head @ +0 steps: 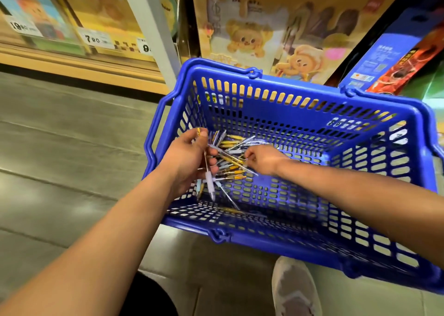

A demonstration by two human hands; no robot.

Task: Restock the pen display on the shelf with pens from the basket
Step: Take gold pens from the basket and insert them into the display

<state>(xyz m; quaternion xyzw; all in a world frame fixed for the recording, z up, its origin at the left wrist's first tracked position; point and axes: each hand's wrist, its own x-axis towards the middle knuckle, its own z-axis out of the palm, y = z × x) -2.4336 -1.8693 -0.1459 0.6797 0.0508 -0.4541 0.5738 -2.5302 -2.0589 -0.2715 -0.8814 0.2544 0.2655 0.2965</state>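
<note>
– If that grip slackens, what do we lose?
– One pen at least. The left hand (189,159) has fingers and thumb curled round a clear-barrelled pen with a pale lilac grip (208,179), held nearly upright over the near-left part of the blue slotted plastic shopping basket (288,116). A loose pinch could let it slide back down, or tip over the rim onto the grey floor (72,147).
– And the other hand?
– The right hand (264,159) is down in the heap of slim pens (230,157), fingers bent into it. Whether it has one pinched I cannot tell. The pens lie crossed every way, so pulling one may drag its neighbours, and thin tips could catch in the floor slots.
– Where do the pens lie?
– On the basket's floor, bunched towards its left side, with a couple apart nearer the near wall.
– How do they look?
– Thin, see-through barrels with yellow or pale blue-grey grips, somewhat blurred. The pen display is not in view, only a wooden shelf (72,59) with white price tags (93,38) at upper left.
</note>
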